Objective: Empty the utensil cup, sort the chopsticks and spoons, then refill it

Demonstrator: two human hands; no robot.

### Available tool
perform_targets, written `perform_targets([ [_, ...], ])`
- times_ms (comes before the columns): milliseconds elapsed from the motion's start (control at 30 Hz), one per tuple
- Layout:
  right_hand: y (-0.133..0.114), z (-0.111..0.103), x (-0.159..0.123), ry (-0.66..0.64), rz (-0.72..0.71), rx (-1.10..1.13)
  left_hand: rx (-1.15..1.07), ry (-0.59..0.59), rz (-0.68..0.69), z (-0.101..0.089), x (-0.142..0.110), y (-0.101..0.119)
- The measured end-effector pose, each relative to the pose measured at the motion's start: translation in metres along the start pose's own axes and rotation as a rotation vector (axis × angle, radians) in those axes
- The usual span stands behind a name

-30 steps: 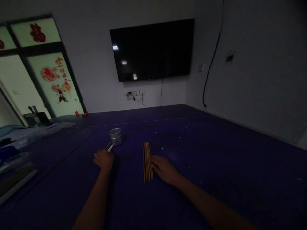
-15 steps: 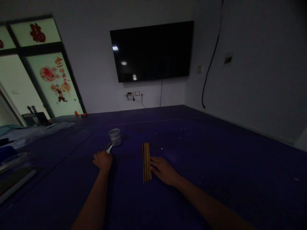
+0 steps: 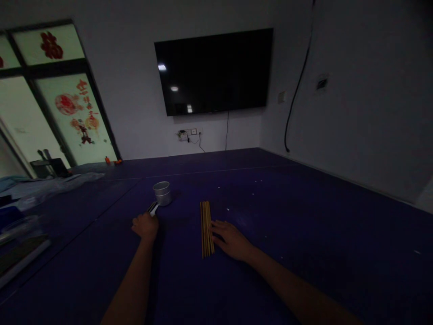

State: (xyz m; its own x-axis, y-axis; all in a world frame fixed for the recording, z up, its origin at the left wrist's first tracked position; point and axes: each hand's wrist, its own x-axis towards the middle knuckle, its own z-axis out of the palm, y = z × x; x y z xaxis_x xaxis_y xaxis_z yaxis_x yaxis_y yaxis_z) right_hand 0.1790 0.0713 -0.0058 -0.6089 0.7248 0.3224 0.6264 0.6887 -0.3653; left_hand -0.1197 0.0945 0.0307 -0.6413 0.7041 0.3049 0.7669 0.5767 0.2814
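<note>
A row of several thin wooden sticks (image 3: 206, 228) lies side by side on the dark blue surface (image 3: 304, 234). My right hand (image 3: 231, 239) rests flat beside them, its spread fingers touching the right edge of the row. My left hand (image 3: 145, 225) is closed round the handle of a small metal tool (image 3: 153, 208), whose tip points at a small metal cup (image 3: 162, 193) standing upright just beyond it. What kind of tool it is stays unclear in the dim light.
A black screen (image 3: 214, 70) hangs on the far wall above a socket (image 3: 189, 132). Plastic sheeting (image 3: 50, 185) and flat dark items (image 3: 20, 255) lie at the left edge. A glass door with red decorations (image 3: 74, 117) stands at the back left.
My right hand has slid slightly left against the sticks. My left hand and the cup are where they were.
</note>
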Motion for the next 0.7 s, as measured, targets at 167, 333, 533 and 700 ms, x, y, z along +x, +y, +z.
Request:
perform_targets([
  [167,-0.001,-0.001,0.000,-0.013,0.011,0.017,-0.037,-0.004,-0.031,0.000,0.002,0.000],
  [333,-0.003,-0.005,0.000,-0.042,0.017,0.027,-0.131,0.043,-0.064,-0.002,0.001,0.001],
  [533,-0.006,-0.007,-0.001,-0.039,0.022,0.021,-0.358,0.205,-0.218,-0.003,0.002,0.004],
  [700,-0.003,-0.003,0.001,-0.007,0.029,0.015,-0.526,0.409,-0.202,-0.009,-0.009,0.019],
])
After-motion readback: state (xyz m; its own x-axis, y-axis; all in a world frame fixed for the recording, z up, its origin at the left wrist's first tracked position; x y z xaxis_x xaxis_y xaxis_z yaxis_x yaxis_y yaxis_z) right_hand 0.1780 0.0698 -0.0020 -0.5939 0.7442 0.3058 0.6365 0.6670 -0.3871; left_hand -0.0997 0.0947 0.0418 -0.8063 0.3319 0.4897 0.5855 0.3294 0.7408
